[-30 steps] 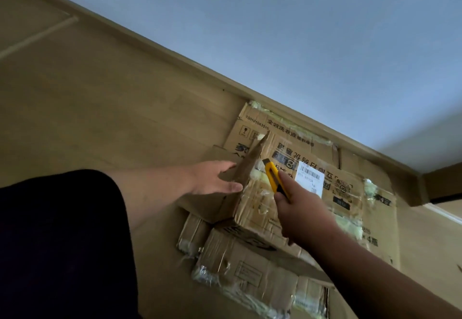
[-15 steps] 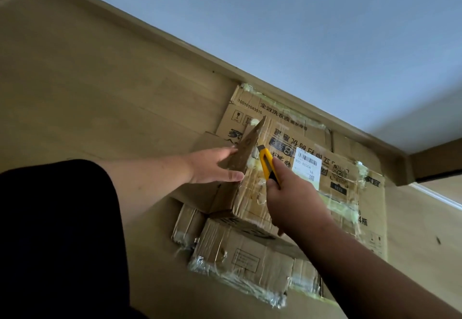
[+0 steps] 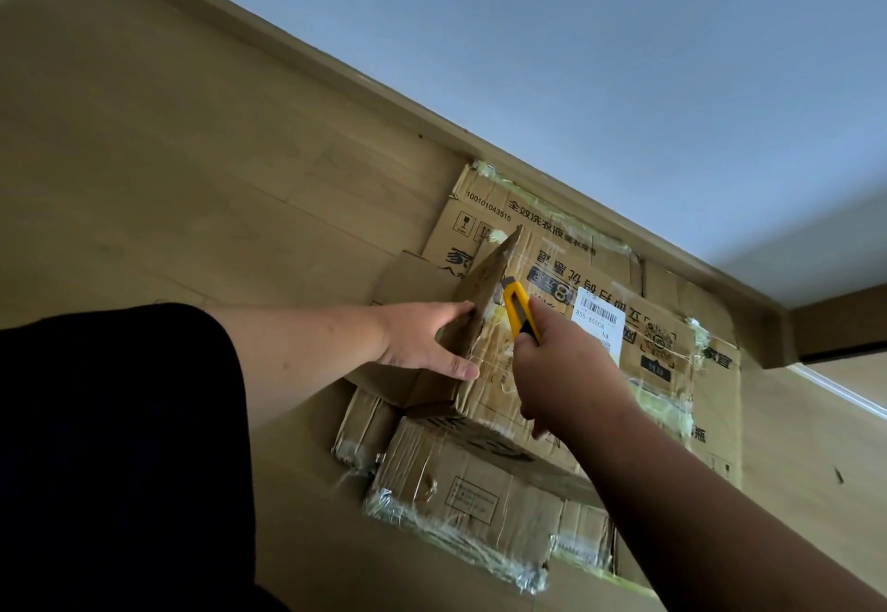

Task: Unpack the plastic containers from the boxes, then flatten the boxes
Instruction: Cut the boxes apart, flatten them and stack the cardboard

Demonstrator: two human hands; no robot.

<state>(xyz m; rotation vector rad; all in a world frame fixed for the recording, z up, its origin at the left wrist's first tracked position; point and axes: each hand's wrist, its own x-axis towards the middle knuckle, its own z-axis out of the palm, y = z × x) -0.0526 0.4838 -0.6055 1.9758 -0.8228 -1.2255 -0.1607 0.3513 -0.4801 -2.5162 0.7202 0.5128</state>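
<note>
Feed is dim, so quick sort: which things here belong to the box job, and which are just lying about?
Job:
box
raised flap
yellow knife
left hand
right hand
flattened boxes

Lying about:
floor
baseboard
wall

Left hand (image 3: 425, 340) grips raised flap (image 3: 485, 304) of cardboard box (image 3: 552, 371), thumb on its near face. Right hand (image 3: 566, 371) closed around yellow box cutter (image 3: 520, 311), tip at the flap's base, pointing 11 o'clock. White barcode label (image 3: 600, 321) at 3 o'clock of cutter. Flattened cardboard (image 3: 715, 400) underneath, on wood floor (image 3: 192, 179).
</note>
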